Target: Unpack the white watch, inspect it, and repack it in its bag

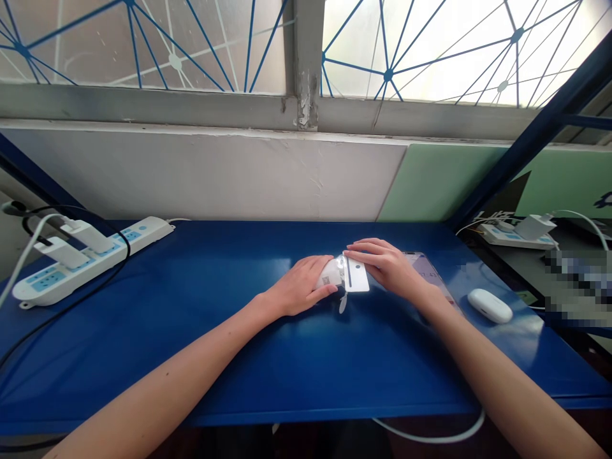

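A small clear packet with a square printed code (329,279) lies on the blue table (268,376), joined or next to a white card with a dark stripe (358,275). My left hand (303,284) grips the packet's left side, thumb in front and fingers behind. At the card's top edge rest the fingers of my right hand (382,260), held close together; whether they pinch the card is hard to tell. A small shiny oval piece (343,303) hangs or lies just below the card.
Behind my right wrist lies a phone (428,271), with a white earbud case (490,305) to its right. A white power strip (100,261) with plugs and cables occupies the table's left side. Another strip (516,236) sits beyond the right bar. A wall and window stand behind.
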